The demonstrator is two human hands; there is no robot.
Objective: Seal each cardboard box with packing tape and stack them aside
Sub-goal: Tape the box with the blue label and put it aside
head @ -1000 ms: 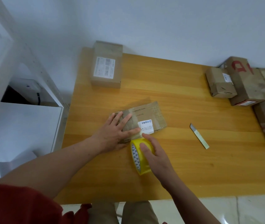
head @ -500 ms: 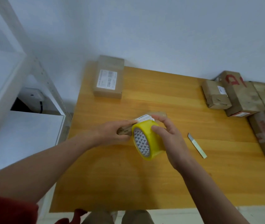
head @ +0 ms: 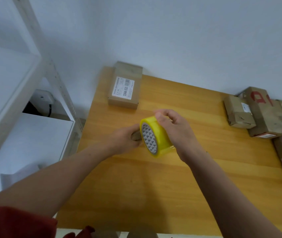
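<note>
Right hand [head: 176,133] curls over the top of the yellow tape roll [head: 155,134] and clamps it, holding the roll on edge above the middle of the wooden table [head: 154,186]. Just beside it, the left hand [head: 124,140] wraps its fingers round the small box [head: 135,135], of which only a brown sliver shows between that hand and the roll; the roll hides the rest, so I cannot tell whether a strip already runs onto the cardboard or how the flaps lie. Judging by the two hands brought together, this box is in the middle of being sealed, with the tape yet to be drawn across, cut and pressed down. A labelled box [head: 124,86] lies flat at the far left corner of the table, well apart from the hands and on its own; it may be a finished one set aside, though its seams are too small to read. Several worn boxes [head: 265,114] crowd the right edge, touching one another, some with what look like tape bands. Nothing here reads as a tidy stack, so most of the sealing and all of the stacking seem still ahead.
</note>
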